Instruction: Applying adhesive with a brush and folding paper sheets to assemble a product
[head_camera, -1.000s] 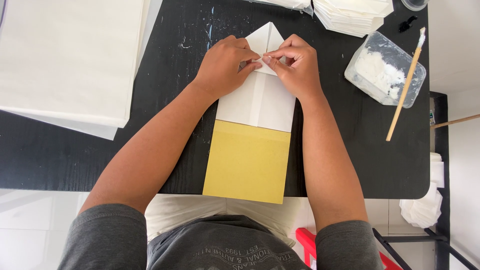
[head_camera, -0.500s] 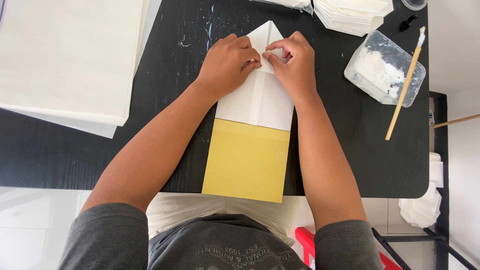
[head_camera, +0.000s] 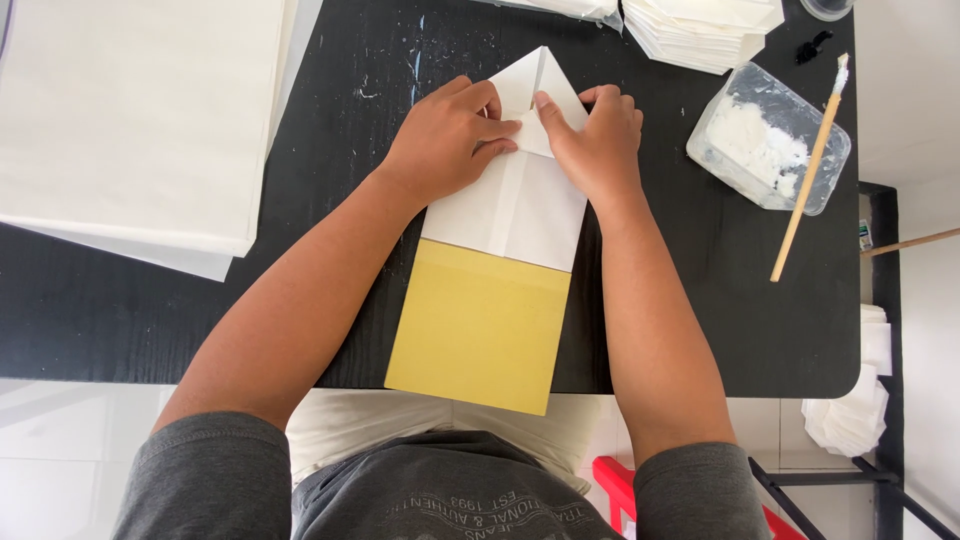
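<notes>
A folded white paper sheet with a pointed far end (head_camera: 515, 205) lies on the black tabletop (head_camera: 700, 300), its near edge resting over a mustard-yellow rectangular card (head_camera: 478, 325) that reaches past the table's near edge toward the person's lap. The paper's long axis runs away from the person, leaning slightly to the right, and its triangular tip points to the far side of the table. A centre crease runs along that axis.

The left hand (head_camera: 440, 140) lies flat on the left fold just below the tip, fingers held close together and pointing right, pressing the paper down. The right hand (head_camera: 600, 135) sits on the right fold, fingers curled, its thumb stretched toward the centre crease and nearly meeting the left fingertips. Both hands press rather than grasp; nothing is lifted.

To the left rests a large stack of white paper sheets (head_camera: 130, 120). At the far right corner sits a pile of folded white papers (head_camera: 705, 30). Right of the hands stands a clear plastic tub of white paste (head_camera: 765, 140), with a wooden-handled brush (head_camera: 808, 170) laid across its rim, bristles pointing away.
</notes>
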